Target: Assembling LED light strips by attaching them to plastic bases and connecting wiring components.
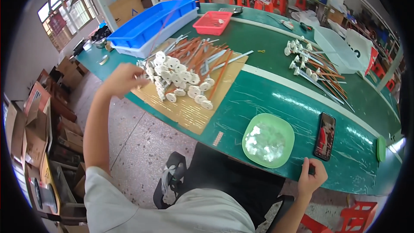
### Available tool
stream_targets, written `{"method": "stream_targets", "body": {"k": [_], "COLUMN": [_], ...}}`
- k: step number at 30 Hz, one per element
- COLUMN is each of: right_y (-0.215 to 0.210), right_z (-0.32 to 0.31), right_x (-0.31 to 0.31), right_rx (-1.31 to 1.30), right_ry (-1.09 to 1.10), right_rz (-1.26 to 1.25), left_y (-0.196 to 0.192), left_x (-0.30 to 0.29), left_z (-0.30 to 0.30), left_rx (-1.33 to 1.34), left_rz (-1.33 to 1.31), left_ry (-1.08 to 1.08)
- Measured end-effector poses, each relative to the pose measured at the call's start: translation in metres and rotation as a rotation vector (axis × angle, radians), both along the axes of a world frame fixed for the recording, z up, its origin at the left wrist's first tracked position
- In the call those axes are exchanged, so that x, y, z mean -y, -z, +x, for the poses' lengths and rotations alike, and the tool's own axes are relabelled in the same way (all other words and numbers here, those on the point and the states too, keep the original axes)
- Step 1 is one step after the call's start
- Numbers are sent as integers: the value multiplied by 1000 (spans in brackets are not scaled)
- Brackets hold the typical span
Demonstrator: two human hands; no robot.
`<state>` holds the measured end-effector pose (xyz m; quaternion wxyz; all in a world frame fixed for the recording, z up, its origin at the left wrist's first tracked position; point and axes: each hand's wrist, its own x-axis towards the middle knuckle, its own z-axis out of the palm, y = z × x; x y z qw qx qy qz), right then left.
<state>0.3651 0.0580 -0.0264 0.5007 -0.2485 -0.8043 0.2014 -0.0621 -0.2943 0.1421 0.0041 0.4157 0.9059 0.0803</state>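
Observation:
My left hand (123,80) is raised at the left edge of a pile of strips with white round ends (177,75). Its fingers are pinched together, and a thin reddish-brown strip (163,26) slants up from them, blurred. Brown and grey strips in the pile point away from me on a sheet of tan cardboard (194,118). Close to the table's front edge, my right hand (312,177) is curled closed, with something small and dark between thumb and fingers that I cannot make out. A green bowl (282,157) of small clear shiny pieces stands left of it.
A phone (324,136) lies beyond my right hand. Behind the pile are a blue tray (151,23) in a white one and a red basket (211,22). More white-ended strips (317,71) lie far right, by a clear bin (334,49). Cardboard boxes (34,121) stand left.

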Motion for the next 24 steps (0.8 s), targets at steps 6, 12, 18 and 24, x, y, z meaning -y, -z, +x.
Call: {"method": "stream_targets", "body": {"k": [6,12,18,24], "right_y": [6,5,2,-1], "right_z": [-10,-9,-7,-19], "right_x": [-1,0,2,-1], "right_rx": [111,138,165,165], "right_ry": [-15,-33,-5,-8], "right_rz": [-29,-8,0,18], "left_y": [10,46,47,-7], "left_x": [-11,-30,-41,-80], "left_z": [-116,-155,-161,-127], "left_rx": [-36,18,-246,-441], "left_rz": [-209,-174,-127,-114], "left_ry": [-275,-338,-255,-279]}}
